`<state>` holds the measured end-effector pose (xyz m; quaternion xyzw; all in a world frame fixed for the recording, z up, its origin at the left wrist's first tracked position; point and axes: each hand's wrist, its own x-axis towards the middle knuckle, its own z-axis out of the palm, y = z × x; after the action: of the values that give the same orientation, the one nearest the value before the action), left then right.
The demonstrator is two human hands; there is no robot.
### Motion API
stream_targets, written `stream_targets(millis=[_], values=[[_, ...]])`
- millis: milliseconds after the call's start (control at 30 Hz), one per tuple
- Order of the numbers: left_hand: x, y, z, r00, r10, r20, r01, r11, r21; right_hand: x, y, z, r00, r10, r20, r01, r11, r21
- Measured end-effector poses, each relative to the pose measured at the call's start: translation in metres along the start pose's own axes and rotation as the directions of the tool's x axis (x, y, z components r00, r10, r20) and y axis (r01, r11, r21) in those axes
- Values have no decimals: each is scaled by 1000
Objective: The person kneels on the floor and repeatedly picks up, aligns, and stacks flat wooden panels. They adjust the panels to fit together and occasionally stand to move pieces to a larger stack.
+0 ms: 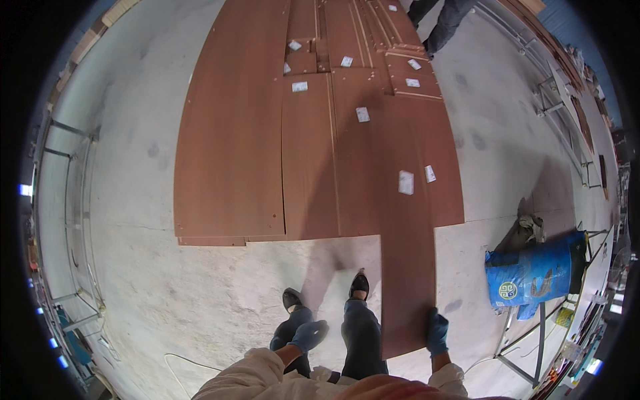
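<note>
My right hand (437, 332), in a blue glove, is closed on the right edge of a long, narrow brown board (408, 287). Its near end sticks out toward me past the stack, and a white label lies on its farther part. My left hand (309, 336), also gloved in blue, hangs in front of my left leg, away from the board. Its fingers reach out loosely to the right with nothing visible in them. Ahead lies a broad stack of brown panels (230, 147), several of them bearing white labels (362, 115).
Metal frames stand along the left (83, 220) and right (540, 347) sides. A blue bag (533, 273) rests on the right frame. Another person's dark-clothed legs (448, 25) show beyond the stack's far right. A thin pale cord (183, 360) lies on the floor.
</note>
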<state>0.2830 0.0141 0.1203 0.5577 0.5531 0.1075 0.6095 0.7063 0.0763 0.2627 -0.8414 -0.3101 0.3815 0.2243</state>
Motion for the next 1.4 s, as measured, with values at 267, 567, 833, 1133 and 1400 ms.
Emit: stream_targets(millis=[267, 567, 833, 1133, 1400], values=[[-2, 268, -46, 985, 5, 173, 161, 332, -929, -99, -76, -53, 969, 67, 239, -119, 970, 211], [-35, 453, -33, 984, 22, 174, 173, 46, -984, -94, -135, -147, 959, -147, 241, 105, 978, 181], [-27, 510, -44, 985, -39, 167, 171, 255, -952, -92, -186, -190, 968, -168, 187, 163, 986, 45], [22, 567, 2, 985, 28, 172, 152, 346, -926, -80, -181, -254, 977, -194, 90, 171, 961, 216], [120, 655, 150, 984, 96, 149, 91, 442, -892, 32, -102, -389, 987, -156, 44, 142, 962, 235]])
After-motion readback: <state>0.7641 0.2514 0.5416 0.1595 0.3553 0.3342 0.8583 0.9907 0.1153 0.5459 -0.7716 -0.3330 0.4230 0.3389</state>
